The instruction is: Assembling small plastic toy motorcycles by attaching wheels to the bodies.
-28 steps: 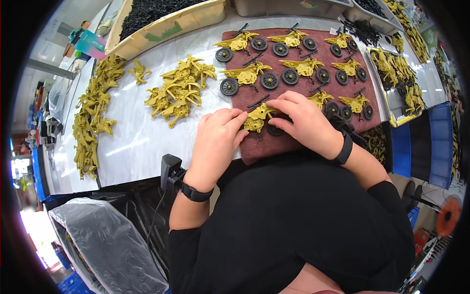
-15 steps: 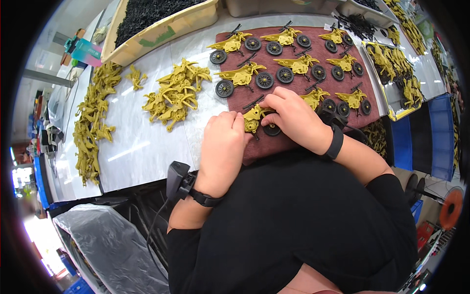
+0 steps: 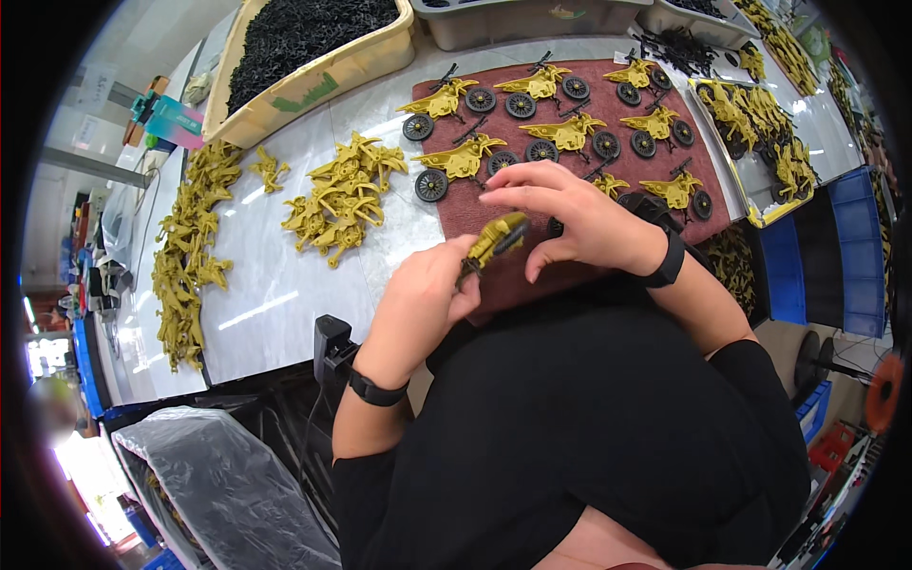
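Observation:
My left hand (image 3: 425, 290) pinches a small yellow toy motorcycle (image 3: 496, 237) between thumb and fingers, raised above the maroon cloth (image 3: 502, 293) and turned on edge. A dark wheel shows along its side nearest my right hand. My right hand (image 3: 581, 217) is just to the right of it, thumb and fingers spread, with nothing in its grasp. Beyond the hands, similar toy motorcycles lie in rows on the cloth, such as one (image 3: 456, 161) with black spoked wheels and a black handlebar. Part of the nearest row is hidden behind my right hand.
Loose yellow body parts form a pile (image 3: 347, 195) on the white table, with a longer heap (image 3: 192, 256) farther left. A cream bin (image 3: 318, 90) of black parts and a grey bin (image 3: 532, 24) stand behind. At right lies a yellow-rimmed tray (image 3: 787, 211) of yellow parts.
My left hand has lifted the toy motorcycle off the cloth and tilted it. My right hand has let go of it, with its fingers now spread.

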Tool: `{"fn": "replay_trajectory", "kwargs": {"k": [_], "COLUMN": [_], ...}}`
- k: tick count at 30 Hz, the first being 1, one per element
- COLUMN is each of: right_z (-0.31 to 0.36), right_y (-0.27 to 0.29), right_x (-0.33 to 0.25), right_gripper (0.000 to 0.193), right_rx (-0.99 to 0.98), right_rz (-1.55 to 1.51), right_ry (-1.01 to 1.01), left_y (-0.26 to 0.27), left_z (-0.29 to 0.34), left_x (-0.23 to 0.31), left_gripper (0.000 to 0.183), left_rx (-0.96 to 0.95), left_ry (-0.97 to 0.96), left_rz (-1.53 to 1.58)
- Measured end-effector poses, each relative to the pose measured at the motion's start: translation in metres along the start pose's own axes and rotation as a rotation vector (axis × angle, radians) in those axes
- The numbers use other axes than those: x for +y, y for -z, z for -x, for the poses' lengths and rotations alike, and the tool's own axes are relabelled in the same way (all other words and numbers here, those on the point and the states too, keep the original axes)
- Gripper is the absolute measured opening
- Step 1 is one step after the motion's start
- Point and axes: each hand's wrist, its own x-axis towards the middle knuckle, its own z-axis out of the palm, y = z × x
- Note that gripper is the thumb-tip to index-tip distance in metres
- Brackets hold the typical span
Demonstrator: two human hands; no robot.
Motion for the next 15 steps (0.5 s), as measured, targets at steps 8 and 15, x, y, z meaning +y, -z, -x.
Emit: {"fn": "replay_trajectory", "kwargs": {"k": [8,15], "right_z": [0.01,0.01], "right_y": [-0.012,-0.016], "right_x": [-0.022,-0.028], "right_gripper": [0.04,0.039], "right_rx": [0.069,0.147], "right_rz": [-0.387,-0.404], "right_ry": [-0.285,-0.151], "left_y": [0.003,-0.001], "left_z": [-0.002,0.003], "left_x": [0.024,0.029], "left_gripper": [0.044,0.034], "left_rx": [0.208,0.295], "left_ry": [-0.038,0.035], "left_rz": [0.203,0.231]}}
